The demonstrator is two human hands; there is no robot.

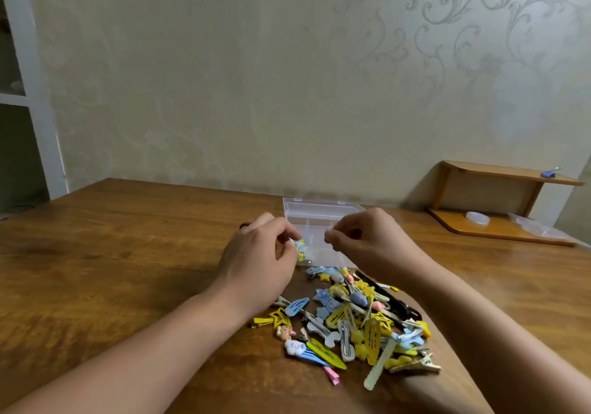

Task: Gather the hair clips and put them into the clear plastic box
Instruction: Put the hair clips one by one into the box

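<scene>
Hair clips (351,321) lie heaped on the counter (128,253), just behind both wrists. Left hand (259,260) fingers (289,233) pinch a few clips over the clear box (319,213). Right hand (367,241) fingers curl together; whether they hold anything is unclear.

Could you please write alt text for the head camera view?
Both hands, left hand and right hand, hover with curled fingers over an open clear plastic box on a wooden table; a pile of colourful hair clips lies just in front of it.
</scene>
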